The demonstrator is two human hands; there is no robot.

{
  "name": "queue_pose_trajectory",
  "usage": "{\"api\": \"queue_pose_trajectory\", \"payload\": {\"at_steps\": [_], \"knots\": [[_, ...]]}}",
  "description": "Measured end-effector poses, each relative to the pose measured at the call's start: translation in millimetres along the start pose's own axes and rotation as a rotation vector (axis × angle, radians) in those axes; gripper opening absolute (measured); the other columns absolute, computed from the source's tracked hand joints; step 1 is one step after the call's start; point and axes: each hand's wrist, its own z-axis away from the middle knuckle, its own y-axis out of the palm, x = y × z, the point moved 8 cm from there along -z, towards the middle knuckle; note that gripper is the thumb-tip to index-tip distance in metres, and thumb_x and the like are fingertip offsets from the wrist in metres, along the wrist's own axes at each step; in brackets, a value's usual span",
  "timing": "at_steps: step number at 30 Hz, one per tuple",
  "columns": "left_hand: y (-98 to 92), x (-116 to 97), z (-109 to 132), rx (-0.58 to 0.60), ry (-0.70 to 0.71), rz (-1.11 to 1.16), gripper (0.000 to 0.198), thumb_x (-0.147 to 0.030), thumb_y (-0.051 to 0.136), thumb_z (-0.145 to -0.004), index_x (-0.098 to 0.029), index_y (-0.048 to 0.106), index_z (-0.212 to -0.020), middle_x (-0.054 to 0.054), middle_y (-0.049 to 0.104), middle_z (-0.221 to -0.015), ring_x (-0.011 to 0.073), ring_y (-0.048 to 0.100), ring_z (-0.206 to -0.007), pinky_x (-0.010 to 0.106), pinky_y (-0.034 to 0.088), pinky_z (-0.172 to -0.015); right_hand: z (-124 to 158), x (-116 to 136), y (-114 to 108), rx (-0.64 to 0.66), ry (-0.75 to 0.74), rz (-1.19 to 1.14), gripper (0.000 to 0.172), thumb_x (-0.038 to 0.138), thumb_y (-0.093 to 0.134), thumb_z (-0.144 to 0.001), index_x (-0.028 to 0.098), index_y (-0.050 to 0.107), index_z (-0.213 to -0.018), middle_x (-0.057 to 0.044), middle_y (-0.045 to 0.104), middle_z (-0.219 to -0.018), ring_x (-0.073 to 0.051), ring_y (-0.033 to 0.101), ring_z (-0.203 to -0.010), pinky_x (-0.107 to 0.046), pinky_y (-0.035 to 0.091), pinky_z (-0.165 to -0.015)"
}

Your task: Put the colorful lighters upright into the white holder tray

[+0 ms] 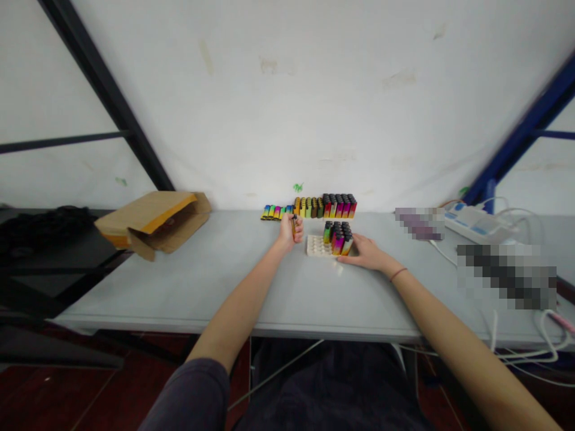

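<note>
We find the work centred on a cream, rectangular tray with rows of round pits (318, 246), set on the pale grey counter (215, 287). Multicoloured, cylindrical, black-topped tubes, apparently lighters (338, 240), stand upright in its right part; pits show in its left part.

The left hand (291, 231), just left of the tray, is closed around a slim, amber-brown, dark-topped tube (294, 224); we cannot tell whether the fist hides more. The right hand (367, 252) is spread around the tray's right end, thumb along the front edge; we cannot tell how firmly it grips.

Behind the tray stands a block of red-and-magenta, black-topped tubes (340, 206), with a yellow-to-olive group (308, 208) beside that block. A multicoloured row (273, 212) lies behind and left of the tray.

We judge the step in hand to be moving tubes by hand at the tray; direction is not determinable. In our judgement, the next move calls for a steady tray and an upright tube aligned with one pit.
</note>
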Motion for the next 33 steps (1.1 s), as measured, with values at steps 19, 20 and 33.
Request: {"api": "queue_pose_trajectory", "payload": {"at_steps": [19,20,33], "knots": [[11.2,-16.2,2.4,-0.051,0.364,-0.441,0.022,-0.043,0.053,-0.093,-0.023,0.046,-0.089,-0.002,0.055,-0.075,0.0122,0.054,-0.064,0.025,0.048,-0.063,0.2,4.0,-1.9,-0.022,-0.008,-0.016,0.076,0.066,0.069,-0.078,0.018,0.057,-0.135,-0.018,0.062,-0.139,-0.039,0.059,-0.124,-0.053,0.046,-0.105],[17.5,-24.0,7.6,-0.052,0.506,-0.578,0.018,-0.039,0.055,-0.093,-0.022,0.049,-0.09,0.001,0.058,-0.083,0.0144,0.058,-0.078,0.028,0.05,-0.074,0.2,4.3,-1.8,-0.017,-0.011,-0.016,0.076,0.066,0.069,-0.078,0.017,0.057,-0.135,-0.018,0.062,-0.138,-0.039,0.059,-0.123,-0.053,0.046,-0.104],[62.8,-11.8,32.9,0.38,0.648,-0.996,0.02,-0.03,0.072,-0.077,-0.021,0.075,-0.094,0.005,0.069,-0.096,0.0179,0.06,-0.085,0.024,0.047,-0.071,0.1,3.0,-1.8,-0.013,-0.015,-0.001,0.069,0.065,0.068,-0.08,0.016,0.061,-0.128,-0.017,0.067,-0.128,-0.037,0.064,-0.111,-0.048,0.049,-0.096]]}}
